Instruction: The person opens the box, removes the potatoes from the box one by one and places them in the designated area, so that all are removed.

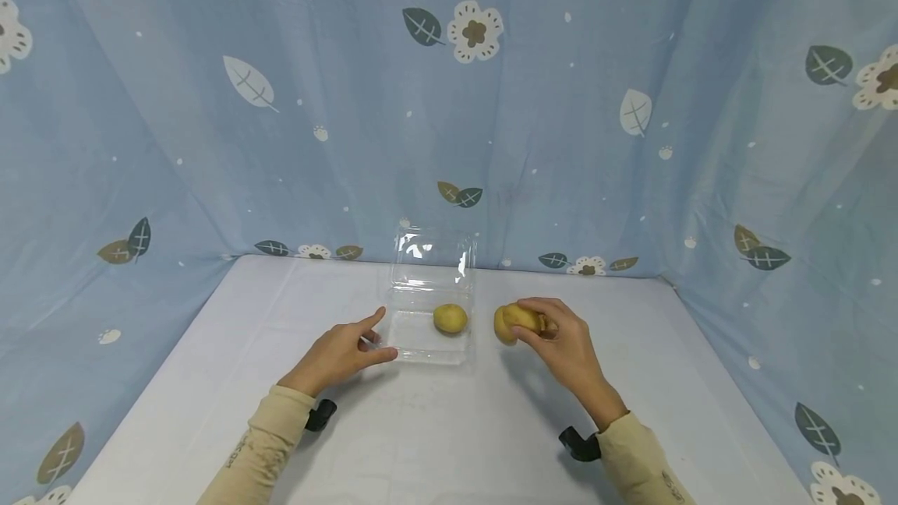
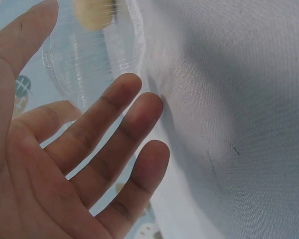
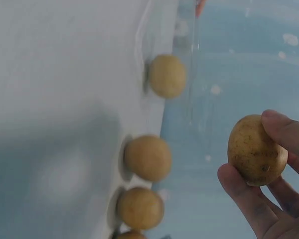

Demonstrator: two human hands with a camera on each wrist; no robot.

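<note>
My right hand (image 1: 563, 343) pinches a yellow-brown potato (image 3: 256, 149) between thumb and fingers, raised above the table. Below it, several more potatoes (image 3: 148, 158) sit on the cloth in a row, mostly covered by the hand in the head view. A clear plastic clamshell box (image 1: 414, 332) stands at the middle of the table with its lid (image 1: 435, 256) tipped up at the back. One potato (image 1: 450, 319) lies inside, toward the right wall. At the box's left side is my left hand (image 1: 340, 355), holding nothing, its fingers spread and fingertips right at the wall.
A white cloth (image 1: 435, 435) covers the table. Blue curtain (image 1: 365, 100) with leaf and flower prints hangs behind and at both sides. Each wrist carries a black camera mount (image 1: 581, 444).
</note>
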